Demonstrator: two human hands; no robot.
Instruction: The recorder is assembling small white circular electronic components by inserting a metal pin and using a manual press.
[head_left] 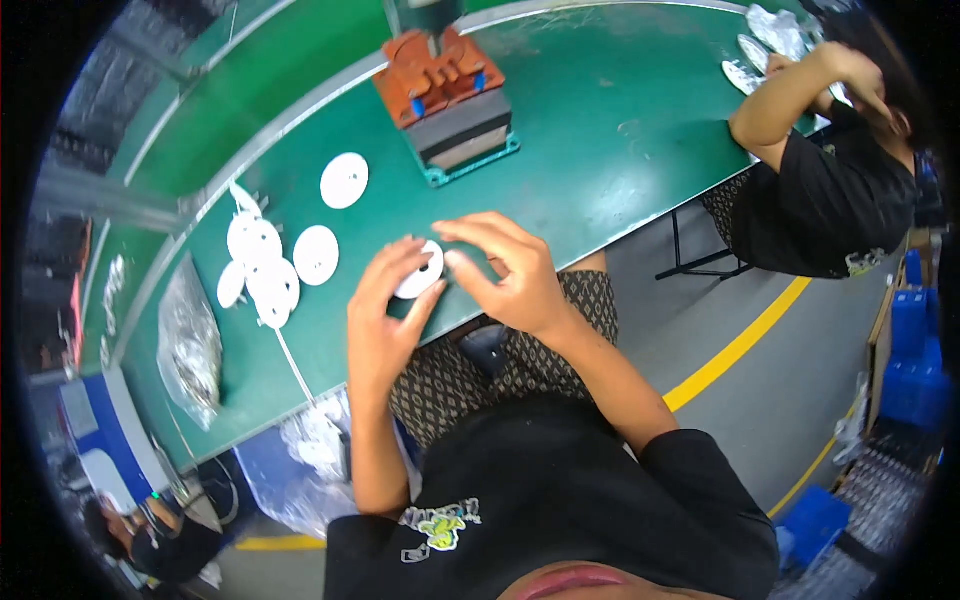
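A white round disc (411,287) with a small hole lies close to the table's near edge, between my two hands. My left hand (382,305) has its fingers over the left side of the disc and its thumb at the near edge, gripping it. Just to the right, my right hand (515,275) hovers with thumb and fingers apart. Its thumb tip comes near the disc's right edge; whether it touches I cannot tell. Two more white discs, one nearer (317,255) and one farther (345,180), rest on the green table to the left.
A pile of white discs (265,265) sits farther left, beside a clear plastic bag (190,345). Ahead stands an orange-topped press fixture (440,85) on the green table (590,130). At the right a co-worker (820,170) sits at the same table.
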